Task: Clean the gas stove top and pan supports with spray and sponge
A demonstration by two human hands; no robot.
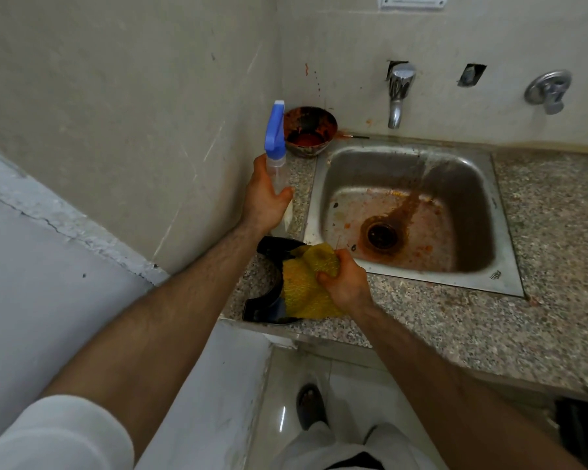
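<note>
The left hand (265,195) is wrapped around the clear body of the spray bottle (276,154), thumb on the near side and fingers curled behind, holding it upright above the strip of speckled counter (455,330) between the side wall and the sink (510,276). The bottle's long axis runs nearly straight up, and its blue trigger head sits at the top, above the fingers, so the index finger is not on the trigger as far as this view shows. The right hand (345,283) is closed on a yellow mesh sponge (306,290), bunching it and pressing it down on a black pan support (269,276) that lies flat on the counter's near left corner, just beside the sink's rim. What matters for the next move is how these lie to one another: the pan support is directly below and slightly nearer the person than the bottle, and the sponge covers its right half, leaving the black curved arms showing on the left. Which way the nozzle points cannot be read for certain (the head is seen nearly edge-on), so I judge the bottle would need tipping down and toward the body before any spray could land on the support. The right hand is the nearer to it and already in contact through the sponge. The stove top itself is not in view here.
</note>
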